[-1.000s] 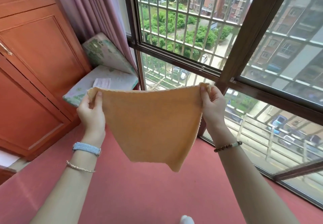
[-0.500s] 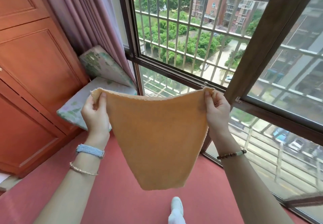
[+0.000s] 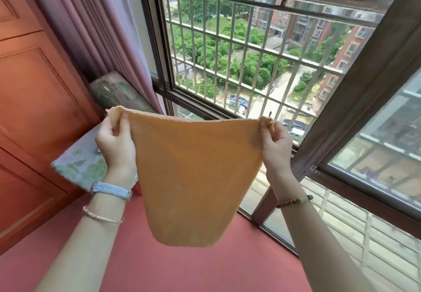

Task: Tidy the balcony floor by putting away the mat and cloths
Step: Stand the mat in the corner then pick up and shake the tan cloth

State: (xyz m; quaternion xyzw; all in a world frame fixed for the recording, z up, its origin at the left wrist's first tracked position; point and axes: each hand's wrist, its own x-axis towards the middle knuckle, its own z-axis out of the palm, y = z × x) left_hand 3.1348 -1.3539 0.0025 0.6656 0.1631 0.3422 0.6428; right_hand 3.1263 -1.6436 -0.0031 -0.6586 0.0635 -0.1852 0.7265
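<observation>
Cloth [image 3: 193,178], centre: plain orange-yellow. Floor [image 3: 182,269], 6 o'clock: flat brick-red. Cabinet [image 3: 34,109], 9 o'clock: red-brown wood. Curtain [image 3: 91,30], 11 o'clock: dusty mauve. Flat cushion [image 3: 79,164], 8 o'clock: pale lilac w/ green blotchy print. Watch band [image 3: 111,190], 8 o'clock: pale blue weave. Bangle [image 3: 100,217]: rose-gold. Bead bracelet [image 3: 293,201], 4 o'clock: brown & pale green. Window frame [image 3: 355,100], 3 o'clock: dk brown. Bars [image 3: 227,52]: grey.

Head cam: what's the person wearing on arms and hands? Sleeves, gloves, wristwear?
No gloves, no sleeves in view. At the wrist of the left hand, a pale blue woven band, and behind it a thin pinkish-gold bangle. At the wrist of the right hand, one beaded bracelet: mostly brown beads, a few pale green.
</observation>
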